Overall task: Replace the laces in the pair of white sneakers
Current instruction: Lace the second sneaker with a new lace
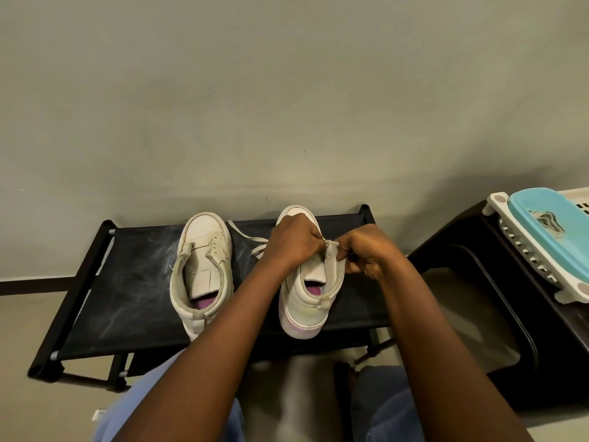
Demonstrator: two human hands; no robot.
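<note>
Two white sneakers stand on a black fabric shoe rack (127,282), toes toward the wall. The left sneaker (200,269) has no lace, and its tongue and empty eyelets show. Both my hands work on the right sneaker (306,301). My left hand (294,240) covers its front and pinches at the eyelet flap. My right hand (363,253) pinches the same flap from the right side. A flat white lace (251,242) trails on the rack between the two sneakers. What passes between my fingertips is hidden.
A dark plastic bin (484,314) stands to the right of the rack. On it lies a white basket with a light blue lid (554,231). The grey wall is just behind the rack. My knees in blue trousers are at the bottom.
</note>
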